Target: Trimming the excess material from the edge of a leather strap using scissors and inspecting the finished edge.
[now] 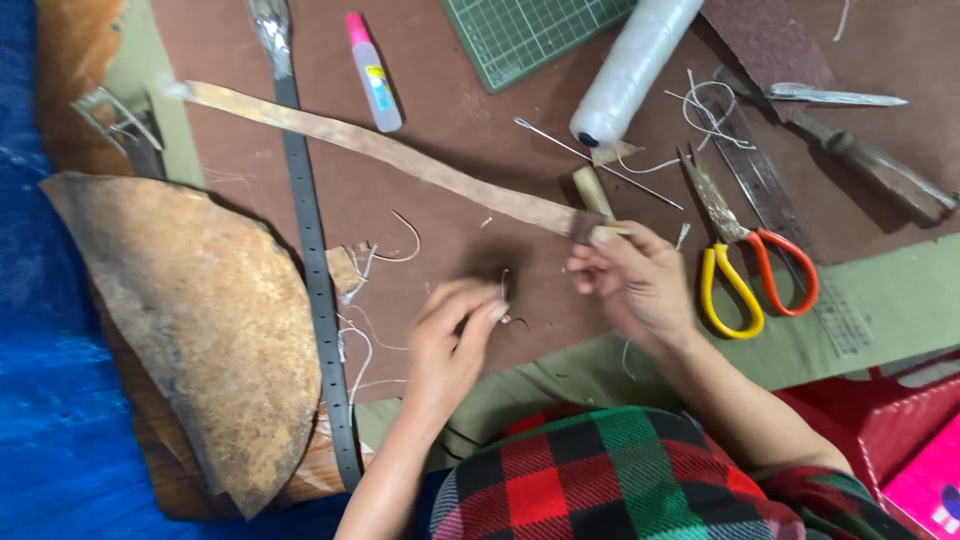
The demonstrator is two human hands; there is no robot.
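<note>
Nearest the camera, a red, green and black checked garment [620,480] is seen at the bottom edge, with both forearms reaching away from it over the brown work surface [460,215]. The right hand [635,280] is closed on the near right end of a long tan leather strip [400,155], which is pinched between thumb and fingertips. From that grip the strip is stretched diagonally to the far left, lying flat on the surface. The left hand [455,335] is held just left of the right one, its fingers bent together over a small piece that is too blurred to be identified; whether anything is actually gripped cannot be told.

A pair of scissors [745,265] with one yellow and one orange handle is laid just right of the right hand, beside a metal ruler [770,205]. Farther off, a white roll of thread [632,70], a green cutting mat [525,30] and a small glue bottle [375,75] with a pink cap are set near the far edge. A dark perforated strap [315,270] is run from far to near on the left, and beside it a large curved piece of brown leather [200,330] is spread over a blue sheet [40,380]. Loose thread ends are scattered between the strap and the hands.
</note>
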